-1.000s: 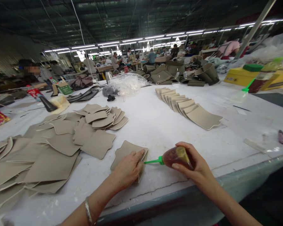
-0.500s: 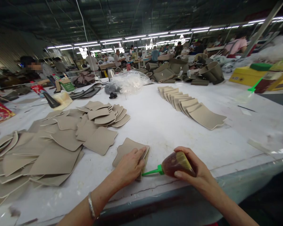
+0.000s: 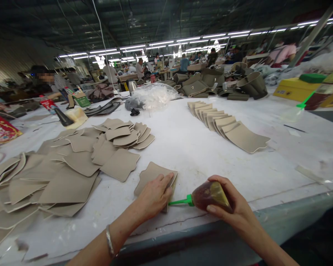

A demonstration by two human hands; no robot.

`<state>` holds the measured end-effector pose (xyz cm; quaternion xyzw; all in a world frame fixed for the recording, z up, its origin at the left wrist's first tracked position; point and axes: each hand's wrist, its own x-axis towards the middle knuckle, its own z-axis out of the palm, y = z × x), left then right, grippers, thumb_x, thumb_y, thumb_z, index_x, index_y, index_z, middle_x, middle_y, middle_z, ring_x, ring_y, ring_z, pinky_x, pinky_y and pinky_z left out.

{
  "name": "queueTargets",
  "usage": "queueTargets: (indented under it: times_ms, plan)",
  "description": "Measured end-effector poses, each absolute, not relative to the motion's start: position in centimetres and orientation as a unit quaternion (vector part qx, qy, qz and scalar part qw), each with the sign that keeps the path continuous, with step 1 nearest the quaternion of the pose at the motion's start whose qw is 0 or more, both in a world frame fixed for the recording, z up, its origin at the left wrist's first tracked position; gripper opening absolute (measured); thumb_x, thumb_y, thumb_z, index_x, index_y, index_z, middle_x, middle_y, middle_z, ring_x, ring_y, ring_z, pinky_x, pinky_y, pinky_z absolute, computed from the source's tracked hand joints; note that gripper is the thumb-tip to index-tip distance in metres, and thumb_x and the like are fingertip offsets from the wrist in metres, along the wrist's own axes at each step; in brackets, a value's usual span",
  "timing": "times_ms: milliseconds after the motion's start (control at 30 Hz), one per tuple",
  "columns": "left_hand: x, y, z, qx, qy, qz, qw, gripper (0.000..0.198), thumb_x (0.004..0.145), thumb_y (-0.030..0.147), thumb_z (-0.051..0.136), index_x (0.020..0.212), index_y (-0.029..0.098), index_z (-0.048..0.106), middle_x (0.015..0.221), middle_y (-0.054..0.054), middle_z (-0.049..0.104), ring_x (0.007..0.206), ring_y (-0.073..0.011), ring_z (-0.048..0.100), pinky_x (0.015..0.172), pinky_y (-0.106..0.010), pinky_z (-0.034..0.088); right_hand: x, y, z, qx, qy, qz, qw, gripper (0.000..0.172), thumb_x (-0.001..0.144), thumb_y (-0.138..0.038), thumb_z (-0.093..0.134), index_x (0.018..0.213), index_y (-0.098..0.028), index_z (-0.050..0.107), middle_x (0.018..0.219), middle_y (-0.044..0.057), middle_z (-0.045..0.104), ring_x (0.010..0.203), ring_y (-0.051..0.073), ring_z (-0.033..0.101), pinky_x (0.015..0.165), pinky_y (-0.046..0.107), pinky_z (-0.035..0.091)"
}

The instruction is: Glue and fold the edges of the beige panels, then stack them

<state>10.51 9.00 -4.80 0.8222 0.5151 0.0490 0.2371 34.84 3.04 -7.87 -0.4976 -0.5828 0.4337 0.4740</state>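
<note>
Under my left hand a taupe leather-like piece lies near the table's front edge. The hand rests on it with fingers stretched out, the index fingertip by its right edge. My right hand is wrapped round a squeeze bottle of dark brown and yellowish look, tipped onto its side. Its long green nozzle points left, and the tip is at the piece's right edge, close to my left fingers. Whether any liquid is coming out cannot be seen.
A loose heap of similar pieces spreads over the left. An overlapping row of pieces lies at the right. Farther back are clear plastic film, dark formed leather parts, a yellow box and a second green-tipped bottle. Several people work beyond.
The whole view has shifted slightly. Both hands, the bottle and the piece keep almost the same places relative to one another.
</note>
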Motion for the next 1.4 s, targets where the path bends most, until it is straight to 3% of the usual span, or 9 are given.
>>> queueTargets:
  times_ms: [367, 500, 667, 867, 1033, 1267, 1400]
  plan:
    - [10.3, 8.9, -5.0, 0.824, 0.514, 0.052, 0.232, 0.05, 0.092, 0.029, 0.029, 0.141, 0.022, 0.04, 0.111, -0.008, 0.059, 0.1, -0.024, 0.058, 0.09, -0.036, 0.044, 35.1, 2.8, -7.8, -0.512, -0.564, 0.413, 0.499, 0.05, 0.074, -0.037, 0.077, 0.116, -0.028, 0.052, 0.109, 0.002, 0.058, 0.096, 0.023, 0.059, 0.083, 0.027, 0.048]
    - [10.3, 9.0, -4.8, 0.822, 0.518, 0.041, 0.235, 0.051, 0.092, 0.03, 0.029, 0.142, 0.023, 0.039, 0.112, -0.008, 0.06, 0.1, -0.023, 0.058, 0.091, -0.034, 0.043, 35.9, 2.9, -7.6, -0.505, -0.53, 0.467, 0.496, 0.052, 0.075, -0.04, 0.075, 0.119, -0.027, 0.05, 0.096, 0.003, 0.063, 0.085, 0.025, 0.062, 0.074, 0.03, 0.051]
    - [10.4, 9.1, -4.8, 0.823, 0.516, 0.042, 0.234, 0.051, 0.091, 0.029, 0.029, 0.141, 0.021, 0.04, 0.113, -0.009, 0.059, 0.1, -0.0241, 0.058, 0.091, -0.036, 0.043, 36.0, 2.9, -7.9, -0.473, -0.418, 0.558, 0.539, 0.049, 0.082, -0.044, 0.067, 0.123, -0.025, 0.046, 0.097, 0.005, 0.064, 0.09, 0.029, 0.062, 0.079, 0.039, 0.049]
    - [10.5, 9.0, -4.8, 0.821, 0.517, 0.047, 0.238, 0.051, 0.091, 0.028, 0.03, 0.141, 0.021, 0.04, 0.114, -0.008, 0.06, 0.102, -0.0238, 0.058, 0.093, -0.036, 0.043, 34.5, 3.3, -8.2, -0.521, -0.483, 0.472, 0.523, 0.049, 0.079, -0.043, 0.072, 0.118, -0.027, 0.048, 0.091, 0.0, 0.062, 0.083, 0.023, 0.059, 0.074, 0.03, 0.047]
    - [10.4, 9.1, -4.9, 0.823, 0.511, 0.057, 0.242, 0.051, 0.091, 0.026, 0.03, 0.14, 0.02, 0.041, 0.118, -0.009, 0.059, 0.105, -0.0243, 0.057, 0.094, -0.037, 0.043, 33.9, 2.4, -7.6, -0.516, -0.48, 0.497, 0.506, 0.051, 0.076, -0.043, 0.074, 0.116, -0.026, 0.048, 0.089, 0.0, 0.063, 0.081, 0.022, 0.059, 0.072, 0.029, 0.048]
    - [10.1, 9.4, -5.0, 0.812, 0.507, 0.088, 0.275, 0.05, 0.09, 0.028, 0.036, 0.138, 0.02, 0.044, 0.124, -0.007, 0.058, 0.111, -0.0222, 0.054, 0.099, -0.034, 0.039, 34.8, 2.3, -7.1, -0.452, -0.294, 0.608, 0.583, 0.04, 0.077, -0.044, 0.072, 0.11, -0.023, 0.063, 0.1, 0.007, 0.068, 0.092, 0.029, 0.064, 0.075, 0.04, 0.056]
    - [8.5, 9.8, -4.7, 0.781, 0.534, 0.167, 0.276, 0.043, 0.089, 0.035, 0.04, 0.126, 0.02, 0.055, 0.104, -0.006, 0.064, 0.095, -0.0205, 0.059, 0.088, -0.032, 0.045, 36.6, 2.1, -7.3, -0.437, -0.137, 0.619, 0.638, 0.027, 0.076, -0.043, 0.072, 0.097, -0.026, 0.072, 0.11, 0.005, 0.069, 0.102, 0.031, 0.064, 0.08, 0.041, 0.058]
